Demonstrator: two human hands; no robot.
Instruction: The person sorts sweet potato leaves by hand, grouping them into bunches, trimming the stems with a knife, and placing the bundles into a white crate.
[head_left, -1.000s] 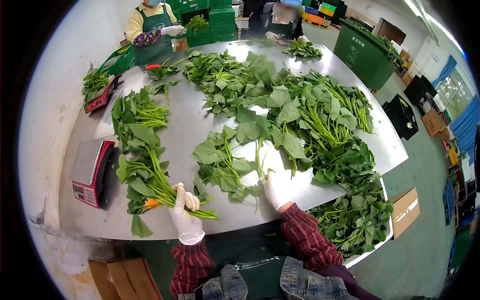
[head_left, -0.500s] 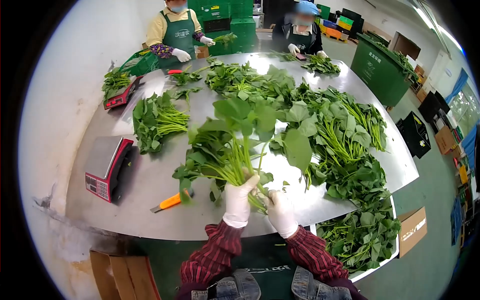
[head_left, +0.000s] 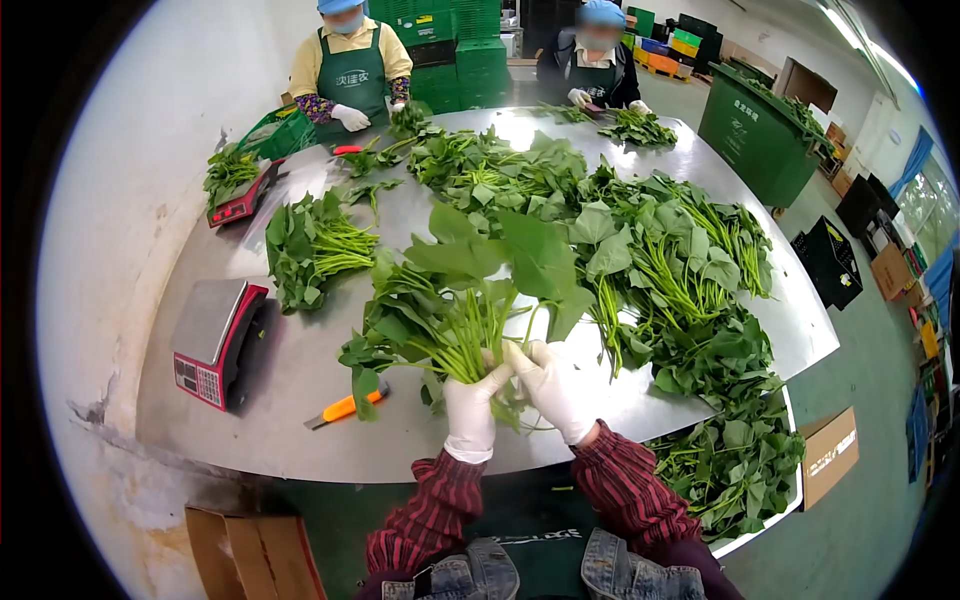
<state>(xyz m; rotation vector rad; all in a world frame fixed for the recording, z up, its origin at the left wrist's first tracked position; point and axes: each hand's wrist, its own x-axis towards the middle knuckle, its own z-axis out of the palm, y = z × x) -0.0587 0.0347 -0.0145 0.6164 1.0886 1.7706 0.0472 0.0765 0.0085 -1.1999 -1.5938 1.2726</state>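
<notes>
My left hand (head_left: 470, 415), in a white glove, is closed around the stems of a bunch of leafy greens (head_left: 465, 320). The bunch is held upright above the metal table, its broad leaves fanning upward. My right hand (head_left: 553, 392), also gloved, pinches at the bunch's right side, touching its stems beside my left thumb. What exactly lies between the right fingertips is partly hidden. Left of the bunch, an orange utility knife (head_left: 347, 407) lies on the table, its blade pointing left.
A red-and-silver scale (head_left: 215, 335) stands at left, near another bunch of greens (head_left: 315, 245). A large pile of greens (head_left: 670, 260) covers the table's right side. Below it is a white crate (head_left: 792, 450) full of greens. Two co-workers (head_left: 350, 75) stand across the table.
My right hand has moved up and left against the bunch, closer to my left hand. The co-worker at back left has drawn a handful of greens inward.
</notes>
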